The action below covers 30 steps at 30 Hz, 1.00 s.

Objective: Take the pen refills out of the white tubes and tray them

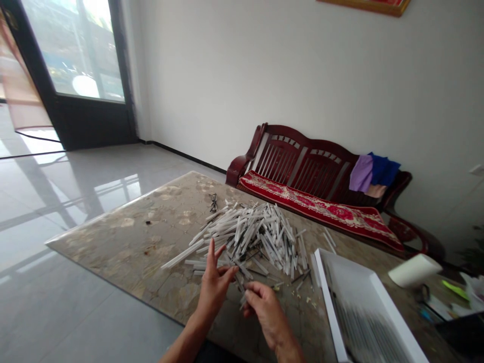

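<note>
Near the front of the table, my left hand (216,282) has two fingers raised and spread, while its thumb reaches right to the upper end of a thin stick in a whitish sleeve (242,304). The tips there look pinched together on it, though blurred. Close by on the right, my right hand (264,305) pinches the lower part of that same stick between thumb and fingers. Just beyond both hands spreads a large loose pile of thin white and translucent sleeved sticks (260,227), lying in many directions. Their exact kind is unclear.
A white open box (381,290) holding rows of thin grey sticks stands to the right. Past it lie a white roll (415,269) and blurred clutter. A small black object (214,202) sits behind the pile. A red-cushioned wooden bench (302,176) stands beyond the table (124,237).
</note>
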{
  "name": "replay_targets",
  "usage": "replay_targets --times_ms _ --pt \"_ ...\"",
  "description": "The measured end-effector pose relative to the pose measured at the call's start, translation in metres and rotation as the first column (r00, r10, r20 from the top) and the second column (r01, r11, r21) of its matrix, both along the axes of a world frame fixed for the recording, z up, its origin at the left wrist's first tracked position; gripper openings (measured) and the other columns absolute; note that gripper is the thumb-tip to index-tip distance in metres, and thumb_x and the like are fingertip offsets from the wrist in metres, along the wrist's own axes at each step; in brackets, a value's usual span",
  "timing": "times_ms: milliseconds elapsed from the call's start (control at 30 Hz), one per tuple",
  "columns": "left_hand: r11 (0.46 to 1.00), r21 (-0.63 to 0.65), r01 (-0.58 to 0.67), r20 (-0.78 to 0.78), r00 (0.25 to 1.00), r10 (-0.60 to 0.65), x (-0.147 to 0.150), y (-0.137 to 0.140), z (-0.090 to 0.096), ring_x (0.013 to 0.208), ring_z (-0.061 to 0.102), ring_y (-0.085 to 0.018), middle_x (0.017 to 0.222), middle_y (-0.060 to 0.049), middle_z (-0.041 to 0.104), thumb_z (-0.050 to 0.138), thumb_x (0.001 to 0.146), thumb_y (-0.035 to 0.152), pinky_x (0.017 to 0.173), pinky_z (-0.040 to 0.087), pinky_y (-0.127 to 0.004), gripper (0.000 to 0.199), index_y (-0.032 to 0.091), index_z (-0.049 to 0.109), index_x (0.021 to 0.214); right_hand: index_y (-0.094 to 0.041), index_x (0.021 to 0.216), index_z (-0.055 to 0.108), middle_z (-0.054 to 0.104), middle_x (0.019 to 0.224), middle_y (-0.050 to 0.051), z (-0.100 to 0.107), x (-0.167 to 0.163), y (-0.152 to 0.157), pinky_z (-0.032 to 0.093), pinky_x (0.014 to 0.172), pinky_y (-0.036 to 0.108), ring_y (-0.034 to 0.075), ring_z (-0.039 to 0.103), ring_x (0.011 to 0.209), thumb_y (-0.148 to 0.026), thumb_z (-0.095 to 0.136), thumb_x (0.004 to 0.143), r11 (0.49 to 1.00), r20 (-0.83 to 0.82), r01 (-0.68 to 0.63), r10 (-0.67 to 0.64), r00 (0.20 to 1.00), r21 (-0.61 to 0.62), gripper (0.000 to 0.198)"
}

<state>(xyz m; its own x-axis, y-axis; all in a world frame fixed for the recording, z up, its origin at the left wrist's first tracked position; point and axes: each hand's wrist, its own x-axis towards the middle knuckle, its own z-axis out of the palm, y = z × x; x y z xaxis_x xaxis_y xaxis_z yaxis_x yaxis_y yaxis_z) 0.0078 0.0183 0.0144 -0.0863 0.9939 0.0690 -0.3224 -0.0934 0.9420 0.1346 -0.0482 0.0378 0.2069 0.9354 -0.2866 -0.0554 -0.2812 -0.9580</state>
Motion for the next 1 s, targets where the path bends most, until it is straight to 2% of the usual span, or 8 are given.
replay_targets --times_ms 67,133,233,300,433,567,733,1000 --pt "0.995 -0.096 0.034 0.088 0.996 -0.026 0.000 0.001 0.001 0.062 0.066 -0.014 0.108 -0.008 0.073 0.084 0.065 0.034 0.057 0.054 -0.025 0.088 0.022 0.045 0.143 -0.013 0.086 0.074 0.065 0.062 -0.001 0.004 0.001 0.002 0.049 0.050 0.022 0.013 0.059 0.055 -0.035 0.073 0.066 1.000 0.046 0.016 -0.016 0.999 0.012 0.030" --pt "0.973 -0.204 0.107 0.186 0.980 -0.069 -0.001 0.001 0.003 0.071 0.070 -0.018 0.086 -0.005 0.075 0.088 0.060 0.039 0.059 0.054 -0.023 0.071 0.016 0.062 0.122 -0.014 0.085 0.074 0.068 0.067 0.001 0.008 0.003 0.003 0.052 0.053 0.023 0.014 0.062 0.059 -0.035 0.075 0.065 0.998 0.054 0.052 -0.054 0.997 0.032 0.029" --pt "0.925 -0.323 0.200 0.310 0.946 -0.097 -0.004 0.001 0.007 0.074 0.070 -0.017 0.080 -0.005 0.074 0.090 0.053 0.044 0.062 0.054 -0.022 0.050 0.014 0.071 0.087 -0.015 0.087 0.075 0.073 0.078 0.004 0.011 0.010 0.003 0.057 0.063 0.028 0.018 0.067 0.071 -0.036 0.080 0.060 0.988 -0.002 0.130 -0.130 0.991 0.085 0.034" --pt "0.909 -0.366 0.198 0.317 0.945 -0.078 -0.007 0.001 0.009 0.067 0.068 -0.013 0.079 -0.003 0.073 0.090 0.052 0.046 0.058 0.052 -0.019 0.046 0.014 0.071 0.078 -0.015 0.087 0.074 0.073 0.079 0.004 0.010 0.015 0.001 0.059 0.068 0.031 0.020 0.069 0.074 -0.038 0.084 0.058 0.969 -0.044 0.213 -0.209 0.977 0.125 0.039" --pt "0.904 -0.411 0.121 0.269 0.963 -0.006 -0.009 0.002 0.010 0.058 0.065 -0.010 0.070 0.001 0.069 0.088 0.056 0.044 0.049 0.048 -0.015 0.039 0.015 0.071 0.075 -0.016 0.087 0.072 0.073 0.077 0.004 0.000 0.021 -0.002 0.060 0.064 0.032 0.021 0.071 0.071 -0.048 0.085 0.058 0.923 -0.055 0.338 -0.334 0.941 0.185 0.046" --pt "0.886 -0.451 0.106 0.386 0.918 0.087 -0.008 0.000 0.014 0.058 0.067 -0.010 0.068 0.002 0.068 0.087 0.064 0.026 0.054 0.054 -0.016 0.024 0.015 0.069 0.075 -0.017 0.088 0.070 0.073 0.079 0.005 -0.010 0.019 -0.003 0.059 0.062 0.030 0.020 0.070 0.068 -0.052 0.079 0.065 0.909 0.056 0.318 -0.344 0.937 0.268 0.043" --pt "0.864 -0.479 0.157 0.460 0.883 0.095 -0.005 -0.007 0.019 0.055 0.067 -0.009 0.067 0.001 0.069 0.084 0.068 0.011 0.051 0.055 -0.013 0.015 0.013 0.069 0.073 -0.018 0.091 0.069 0.074 0.083 0.006 -0.011 0.013 -0.001 0.059 0.070 0.031 0.020 0.070 0.072 -0.047 0.075 0.071 0.886 0.133 0.307 -0.371 0.919 0.347 0.036" --pt "0.890 -0.423 0.169 0.408 0.913 0.021 -0.005 -0.009 0.014 0.057 0.068 -0.012 0.066 0.001 0.070 0.092 0.054 0.029 0.054 0.057 -0.018 0.033 0.013 0.071 0.074 -0.018 0.090 0.073 0.075 0.083 0.007 -0.012 0.018 -0.003 0.056 0.071 0.029 0.020 0.070 0.074 -0.045 0.068 0.081 0.881 0.317 0.184 -0.342 0.885 0.436 0.029"
